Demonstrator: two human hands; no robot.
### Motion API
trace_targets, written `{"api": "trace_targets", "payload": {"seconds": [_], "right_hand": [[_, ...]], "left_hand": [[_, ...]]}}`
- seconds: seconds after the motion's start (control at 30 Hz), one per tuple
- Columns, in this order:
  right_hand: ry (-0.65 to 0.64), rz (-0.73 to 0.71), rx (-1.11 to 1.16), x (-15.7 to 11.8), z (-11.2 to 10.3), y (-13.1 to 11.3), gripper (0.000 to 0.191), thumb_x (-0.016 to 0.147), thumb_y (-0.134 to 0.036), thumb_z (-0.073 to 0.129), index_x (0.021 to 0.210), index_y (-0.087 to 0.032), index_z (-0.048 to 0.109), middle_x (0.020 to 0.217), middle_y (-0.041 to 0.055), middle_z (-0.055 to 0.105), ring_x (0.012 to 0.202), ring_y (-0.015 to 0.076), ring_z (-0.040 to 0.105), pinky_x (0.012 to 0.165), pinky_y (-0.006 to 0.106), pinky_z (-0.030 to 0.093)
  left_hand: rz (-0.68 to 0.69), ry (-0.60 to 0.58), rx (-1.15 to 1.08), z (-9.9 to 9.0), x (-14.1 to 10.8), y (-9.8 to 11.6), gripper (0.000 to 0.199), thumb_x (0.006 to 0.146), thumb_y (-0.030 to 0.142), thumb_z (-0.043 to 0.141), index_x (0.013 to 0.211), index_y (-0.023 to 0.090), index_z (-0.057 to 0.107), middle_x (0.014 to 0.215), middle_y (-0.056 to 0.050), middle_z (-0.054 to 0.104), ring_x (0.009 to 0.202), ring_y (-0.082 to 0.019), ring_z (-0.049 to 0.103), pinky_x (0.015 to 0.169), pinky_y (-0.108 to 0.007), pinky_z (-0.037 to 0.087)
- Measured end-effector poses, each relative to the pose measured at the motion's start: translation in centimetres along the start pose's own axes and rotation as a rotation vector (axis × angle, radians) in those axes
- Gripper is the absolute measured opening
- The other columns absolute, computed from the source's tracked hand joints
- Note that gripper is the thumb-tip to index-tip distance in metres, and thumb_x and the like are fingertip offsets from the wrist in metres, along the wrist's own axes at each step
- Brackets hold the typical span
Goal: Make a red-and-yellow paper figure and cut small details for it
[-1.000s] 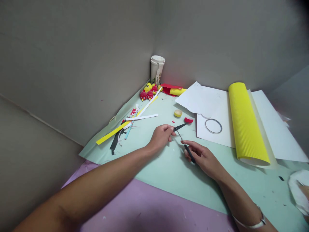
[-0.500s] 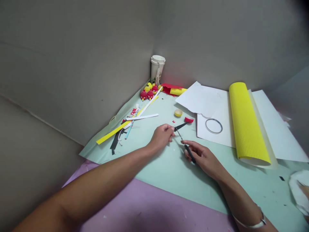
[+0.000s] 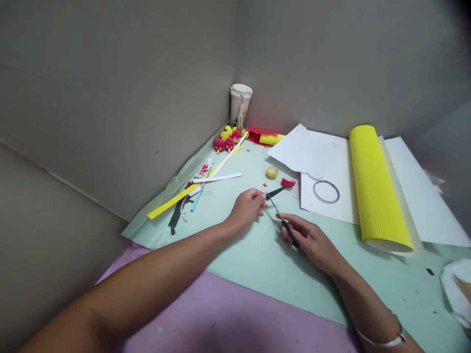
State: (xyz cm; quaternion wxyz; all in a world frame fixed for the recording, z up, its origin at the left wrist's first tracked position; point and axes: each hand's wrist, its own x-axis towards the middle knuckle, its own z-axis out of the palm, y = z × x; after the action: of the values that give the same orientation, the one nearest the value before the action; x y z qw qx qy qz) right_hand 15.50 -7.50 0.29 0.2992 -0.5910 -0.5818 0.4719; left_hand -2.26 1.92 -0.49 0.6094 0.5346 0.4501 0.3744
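Observation:
My left hand (image 3: 247, 210) pinches the near end of a black paper strip (image 3: 275, 192) just above the green sheet. In my right hand (image 3: 307, 238) is a pair of scissors (image 3: 289, 232) with dark handles, its fingers wrapped round them. The blades point up and left, their tips at the strip beside my left fingertips. Whether the blades are parted I cannot tell. Beyond the strip's far end lies a small red paper cup-like piece (image 3: 288, 182), and a yellow one (image 3: 272, 171) sits behind it. A tiny red scrap (image 3: 265, 185) lies near my left fingers.
Left of my hands is a heap of paper strips (image 3: 172, 201). Several red and yellow round ornaments (image 3: 228, 143) sit by a white lidded cup (image 3: 241, 103) in the corner. White sheets (image 3: 320, 147), a ring (image 3: 326, 191) and a yellow corrugated roll (image 3: 379, 191) lie to the right.

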Motion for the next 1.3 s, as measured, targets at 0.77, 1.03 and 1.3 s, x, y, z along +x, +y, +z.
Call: {"api": "trace_targets", "payload": {"seconds": [0.77, 1.03, 1.3], "right_hand": [[-0.003, -0.021, 0.016, -0.06, 0.05, -0.02, 0.043, 0.094, -0.039, 0.046, 0.130, -0.017, 0.055, 0.078, -0.0001, 0.055, 0.068, 0.0144, 0.045, 0.066, 0.029, 0.036], [0.000, -0.014, -0.010, -0.05, -0.04, 0.18, 0.043, 0.094, -0.040, 0.046, 0.131, -0.020, 0.056, 0.077, -0.0001, 0.056, 0.068, 0.0149, 0.046, 0.065, 0.028, 0.038], [0.004, -0.023, -0.016, -0.02, 0.01, 0.14, 0.044, 0.094, -0.039, 0.046, 0.132, -0.019, 0.056, 0.077, 0.0001, 0.055, 0.067, 0.0142, 0.045, 0.063, 0.028, 0.037]], "left_hand": [[0.002, 0.004, -0.015, 0.01, 0.02, -0.05, 0.018, 0.086, 0.027, 0.052, 0.071, 0.017, 0.054, 0.055, 0.003, 0.052, 0.046, -0.007, 0.043, 0.047, -0.020, 0.033], [0.000, 0.007, -0.015, 0.02, -0.07, -0.07, 0.020, 0.086, 0.028, 0.053, 0.070, 0.017, 0.054, 0.054, 0.003, 0.052, 0.045, -0.007, 0.043, 0.047, -0.020, 0.033], [0.012, 0.008, -0.006, 0.01, -0.01, -0.12, 0.019, 0.086, 0.028, 0.053, 0.071, 0.017, 0.054, 0.055, 0.003, 0.053, 0.046, -0.007, 0.043, 0.047, -0.020, 0.034]]}}
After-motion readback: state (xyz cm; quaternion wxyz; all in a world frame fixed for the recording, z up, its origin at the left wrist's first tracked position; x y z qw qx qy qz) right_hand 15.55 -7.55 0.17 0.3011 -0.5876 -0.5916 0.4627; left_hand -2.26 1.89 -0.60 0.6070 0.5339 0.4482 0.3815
